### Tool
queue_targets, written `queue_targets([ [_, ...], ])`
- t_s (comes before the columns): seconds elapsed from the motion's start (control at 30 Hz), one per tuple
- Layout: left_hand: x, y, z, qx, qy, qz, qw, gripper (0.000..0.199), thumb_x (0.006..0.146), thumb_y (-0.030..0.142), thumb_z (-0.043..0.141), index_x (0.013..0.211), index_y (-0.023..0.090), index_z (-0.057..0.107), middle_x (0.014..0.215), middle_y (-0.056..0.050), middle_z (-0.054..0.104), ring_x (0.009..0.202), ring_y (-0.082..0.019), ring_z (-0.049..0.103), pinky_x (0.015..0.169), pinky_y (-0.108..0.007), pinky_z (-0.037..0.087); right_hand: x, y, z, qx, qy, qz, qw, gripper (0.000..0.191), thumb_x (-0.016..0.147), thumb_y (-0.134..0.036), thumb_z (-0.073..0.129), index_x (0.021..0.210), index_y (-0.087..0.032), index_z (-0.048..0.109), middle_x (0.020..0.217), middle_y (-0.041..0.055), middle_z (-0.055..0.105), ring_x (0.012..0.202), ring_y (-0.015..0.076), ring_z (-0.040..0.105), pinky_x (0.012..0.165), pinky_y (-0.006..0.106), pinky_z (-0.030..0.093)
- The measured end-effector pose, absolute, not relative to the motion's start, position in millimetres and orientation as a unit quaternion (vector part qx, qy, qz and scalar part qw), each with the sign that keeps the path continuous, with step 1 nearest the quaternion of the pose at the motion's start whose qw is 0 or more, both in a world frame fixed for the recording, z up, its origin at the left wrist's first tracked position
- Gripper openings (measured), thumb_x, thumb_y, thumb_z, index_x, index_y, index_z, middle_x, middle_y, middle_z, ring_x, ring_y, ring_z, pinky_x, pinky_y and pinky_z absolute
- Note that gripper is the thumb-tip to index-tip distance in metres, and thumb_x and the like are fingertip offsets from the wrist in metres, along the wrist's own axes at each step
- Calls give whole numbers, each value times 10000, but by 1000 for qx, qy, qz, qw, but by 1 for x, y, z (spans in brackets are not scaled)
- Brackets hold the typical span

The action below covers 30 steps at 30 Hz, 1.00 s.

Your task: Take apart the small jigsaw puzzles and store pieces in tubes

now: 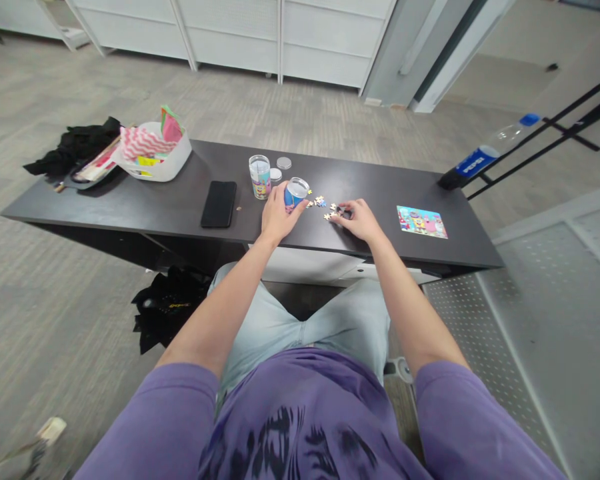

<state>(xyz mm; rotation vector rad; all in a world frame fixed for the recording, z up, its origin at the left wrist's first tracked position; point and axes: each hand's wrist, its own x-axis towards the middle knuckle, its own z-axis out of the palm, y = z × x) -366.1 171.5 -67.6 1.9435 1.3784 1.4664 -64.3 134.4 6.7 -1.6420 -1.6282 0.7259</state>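
Curled around the near side of a clear-rimmed, blue-and-pink printed canister [293,199], the left hand [275,217] holds it between thumb and fingers, just left of the middle of the frame. Farther right, the right hand [363,220] has thumb and fingertips drawn in low beside small, colourful jigsaw pieces [321,201]; whether it pinches one cannot be told. These pieces lie loose between the canister and the right hand, on a dark, smooth tabletop [380,190].

Likely light and thin-walled, the canister looks smooth enough to slip a little, so a gentle wrap around its printed body would suit it better than a hard squeeze or a hold on the rim. Each piece seems flat, light and fairly stiff, with knobs that could bend; it would be best taken by opposite edges, though its thinness may make it awkward to lift.

Just left of the held canister, a second clear printed canister [261,179] stands upright near two round, pale lids [284,163]. Left of centre lies a black phone [219,204]; toward the right of the frame lies a bright rectangular cartoon card [422,222], with a blue-capped Pepsi bottle [475,162] at the upper right.
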Motion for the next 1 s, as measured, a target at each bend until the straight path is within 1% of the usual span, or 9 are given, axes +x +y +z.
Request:
queue_targets([
  [0.07, -368, 172, -68, 686, 483, 517, 170, 590, 1281, 695, 941, 1689, 296, 791, 1719, -178, 712, 1533, -441, 706, 1352, -696, 648, -69, 134, 6, -632, -643, 278, 330, 294, 798, -425, 1097, 891, -385, 821, 1172, 128, 781, 1152, 441, 794, 1271, 682, 656],
  [0.13, -370, 172, -69, 687, 481, 518, 169, 582, 1283, 681, 943, 1690, 294, 790, 1724, -178, 708, 1532, -440, 706, 1350, -697, 651, -73, 136, 8, -633, -653, 276, 311, 250, 855, -411, 1052, 853, -387, 803, 1181, 130, 791, 1160, 438, 806, 1265, 674, 658],
  [0.33, -371, 173, -68, 685, 483, 519, 167, 556, 1287, 658, 950, 1678, 292, 799, 1730, -176, 707, 1544, -442, 703, 1354, -699, 651, -77, 143, 18, -640, -663, 282, 268, 323, 889, -326, 1020, 783, -360, 717, 1126, 123, 857, 1068, 362, 778, 1129, 585, 669],
  [0.43, -371, 173, -68, 682, 484, 522, 167, 542, 1291, 663, 944, 1665, 294, 809, 1730, -175, 711, 1545, -438, 704, 1359, -698, 649, -77, 144, 21, -641, -664, 288, 255, 366, 886, -338, 1013, 762, -369, 670, 1049, 90, 863, 1016, 348, 783, 1023, 545, 678],
  [0.5, -370, 173, -68, 681, 485, 523, 166, 559, 1288, 660, 950, 1667, 276, 802, 1715, -176, 718, 1538, -442, 712, 1352, -704, 654, -75, 143, 23, -641, -666, 289, 249, 377, 888, -347, 1010, 756, -371, 657, 1034, 79, 863, 987, 335, 778, 1003, 530, 678],
  [0.67, -367, 174, -71, 678, 486, 528, 161, 665, 1245, 659, 981, 1690, 227, 741, 1692, -204, 730, 1573, -474, 708, 1395, -737, 618, -66, 141, 29, -636, -675, 287, 241, 361, 932, -384, 996, 764, -359, 677, 1104, 114, 888, 998, 322, 789, 1092, 540, 671],
  [0.77, -366, 174, -72, 673, 491, 528, 161, 716, 1176, 642, 1048, 1673, 249, 714, 1681, -227, 737, 1614, -495, 690, 1440, -702, 601, -58, 143, 31, -630, -676, 308, 226, 361, 968, -455, 976, 760, -368, 695, 1013, 107, 899, 973, 352, 835, 1046, 563, 702],
  [0.87, -367, 174, -70, 670, 493, 530, 165, 744, 1142, 638, 1066, 1669, 266, 694, 1675, -224, 738, 1626, -504, 686, 1456, -690, 598, -51, 146, 31, -621, -682, 332, 197, 332, 930, -461, 1004, 759, -378, 732, 897, 75, 887, 923, 362, 848, 988, 569, 727],
  [1.0, -367, 172, -67, 666, 492, 532, 176, 798, 1141, 769, 1028, 1659, 268, 686, 1655, -229, 735, 1627, -511, 684, 1455, -704, 599, -46, 152, 30, -613, -697, 328, 176, 283, 856, -439, 1062, 840, -376, 786, 929, 64, 893, 960, 370, 859, 1005, 564, 738],
])
